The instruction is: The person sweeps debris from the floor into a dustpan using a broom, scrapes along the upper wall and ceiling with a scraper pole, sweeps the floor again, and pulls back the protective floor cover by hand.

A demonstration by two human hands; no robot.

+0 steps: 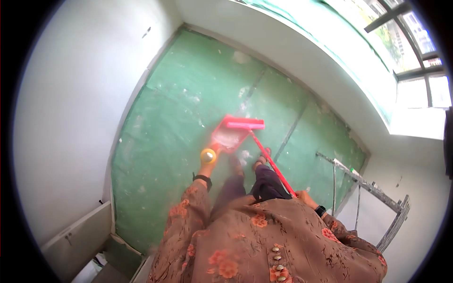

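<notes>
My left hand [217,149] is closed round the handle of a red dustpan [230,140], whose round yellow handle end points up at me. Pale dust or debris lies in the pan, slightly blurred. My right hand [306,198], near my waist, is wrapped round the red stick of a pink-headed broom [278,173]. That stick slants down and away to the broom head, which lies across the pan's far right edge. Whether the head touches the pan or the floor beyond it, I cannot tell. Bristles are not clearly visible.
Green sheeting [170,99] with white specks and dark seams covers the floor. A paint-spattered ladder or trestle [373,188] stands at the right. White walls [85,94] enclose the room, with a window [401,42] at upper right. My feet [262,158] are close to the pan.
</notes>
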